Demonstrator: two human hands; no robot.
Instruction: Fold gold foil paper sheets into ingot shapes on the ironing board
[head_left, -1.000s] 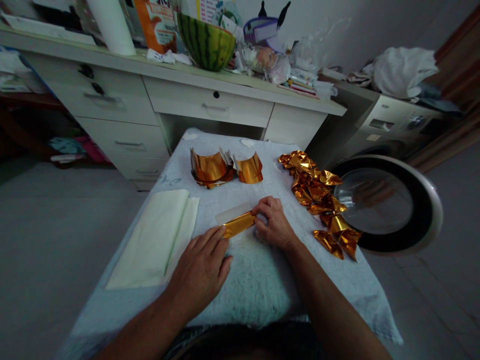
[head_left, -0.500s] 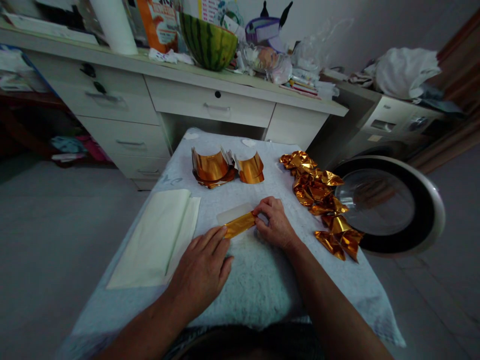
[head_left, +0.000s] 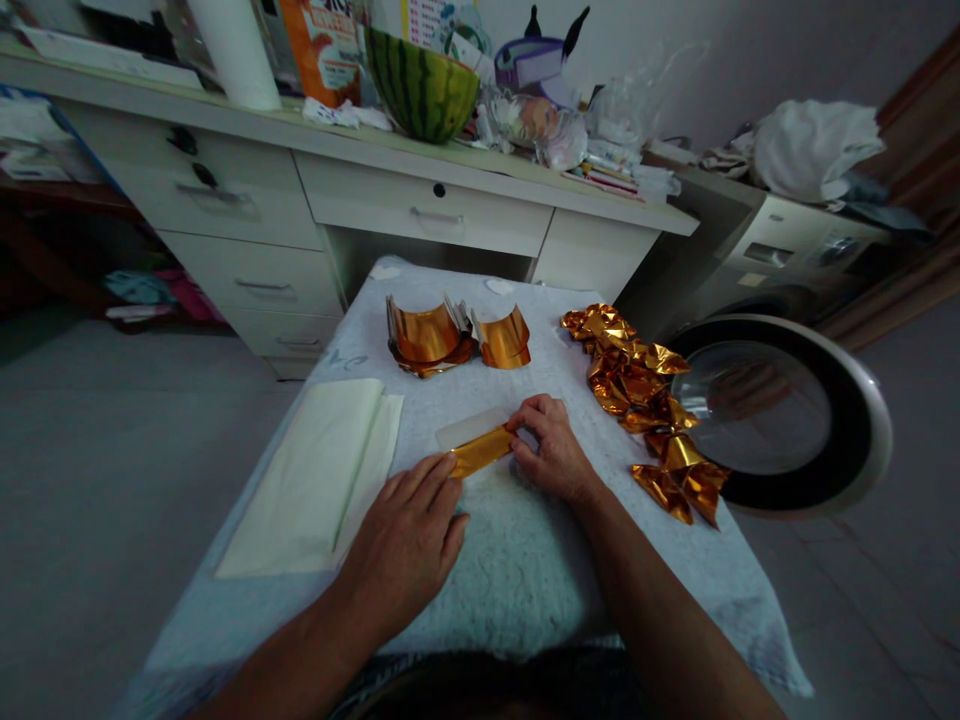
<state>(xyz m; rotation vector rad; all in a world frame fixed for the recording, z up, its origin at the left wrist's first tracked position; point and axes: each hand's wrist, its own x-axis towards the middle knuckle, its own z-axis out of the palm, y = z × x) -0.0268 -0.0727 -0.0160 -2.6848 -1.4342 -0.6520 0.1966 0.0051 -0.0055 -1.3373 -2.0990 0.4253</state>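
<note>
Only my view drifted slightly since the earlier frame. I found the left hand (head_left: pixel 409 530) flat, fingertips on one end of the gold strip (head_left: pixel 481 453), the right hand (head_left: pixel 553 448) pinching the other; the strip lay between them. Even pressure, I judged, suited a straight edge.

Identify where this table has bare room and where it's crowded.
Bare cloth shows between the left hand and right forearm, and between the curved gold sheets and crumpled gold foil. It's crowded at right under that foil, at left under white paper, and mid-table around the gold strip.
</note>
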